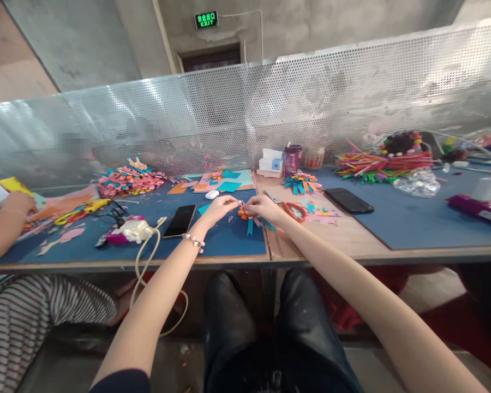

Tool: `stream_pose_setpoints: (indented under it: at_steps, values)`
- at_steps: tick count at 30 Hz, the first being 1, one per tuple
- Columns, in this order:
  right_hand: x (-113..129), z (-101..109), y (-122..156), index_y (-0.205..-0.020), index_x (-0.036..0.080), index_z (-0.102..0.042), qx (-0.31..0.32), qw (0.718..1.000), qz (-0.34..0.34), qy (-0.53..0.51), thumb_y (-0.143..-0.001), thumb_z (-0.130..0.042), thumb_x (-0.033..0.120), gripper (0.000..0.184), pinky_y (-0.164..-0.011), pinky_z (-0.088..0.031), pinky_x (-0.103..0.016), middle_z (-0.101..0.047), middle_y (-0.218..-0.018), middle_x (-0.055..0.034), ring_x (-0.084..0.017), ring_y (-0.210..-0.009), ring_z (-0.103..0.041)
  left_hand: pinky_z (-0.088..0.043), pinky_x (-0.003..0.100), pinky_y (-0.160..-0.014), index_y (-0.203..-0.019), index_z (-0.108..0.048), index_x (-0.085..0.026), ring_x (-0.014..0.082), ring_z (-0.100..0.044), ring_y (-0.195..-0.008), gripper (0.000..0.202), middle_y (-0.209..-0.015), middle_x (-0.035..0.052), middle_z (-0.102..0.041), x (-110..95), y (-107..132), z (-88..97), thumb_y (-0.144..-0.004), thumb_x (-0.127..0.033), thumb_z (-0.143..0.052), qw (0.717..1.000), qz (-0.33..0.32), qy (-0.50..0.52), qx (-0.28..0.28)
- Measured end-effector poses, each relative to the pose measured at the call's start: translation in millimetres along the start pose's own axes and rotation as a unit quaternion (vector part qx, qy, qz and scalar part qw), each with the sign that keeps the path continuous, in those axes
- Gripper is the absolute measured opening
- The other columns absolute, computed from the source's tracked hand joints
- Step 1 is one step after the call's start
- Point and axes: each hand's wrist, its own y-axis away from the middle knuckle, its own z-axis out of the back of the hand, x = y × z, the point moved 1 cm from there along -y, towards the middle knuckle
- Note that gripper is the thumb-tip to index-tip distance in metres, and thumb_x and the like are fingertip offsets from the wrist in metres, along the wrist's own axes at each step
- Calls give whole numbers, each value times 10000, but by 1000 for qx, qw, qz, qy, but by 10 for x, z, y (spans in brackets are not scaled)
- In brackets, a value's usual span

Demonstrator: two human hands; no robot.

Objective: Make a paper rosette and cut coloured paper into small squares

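My left hand [223, 208] and my right hand [265, 209] meet over the table's front middle, fingertips pinched close together. Between them is a tiny pale and purplish piece, too small to name. Just under the fingertips lies an orange and blue paper-strip flower [249, 219], partly covered by my right hand. Right of my right hand are orange-handled scissors [294, 212] and pink paper scraps [321, 215]. A small white rounded object [211, 194] sits behind my left hand. Closer to my left forearm rests a black phone [180, 221].
Left stand a glue gun [126, 230] with a looping cord, a heap of pink paper strips [129, 179], and another person's hand [18, 203]. Behind are paper sheets [243, 179], a finished-looking paper flower [300, 184] and a purple cup [293, 161]. A second phone [349, 200] lies right.
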Motion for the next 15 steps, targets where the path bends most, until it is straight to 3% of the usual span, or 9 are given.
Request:
stream_pose_setpoints:
  at_steps: [15]
  values:
    - [-14, -1, -6, -725, 136, -604, -2, 1000, 1, -9, -783, -657, 353, 230, -300, -397, -184, -611, -610, -11, -85, -366, -525, -434, 304, -753, -934, -703, -167, 189, -574, -825, 360, -908, 54, -675, -41, 9, 2, -762, -464, -596, 1000, 4, 17, 5]
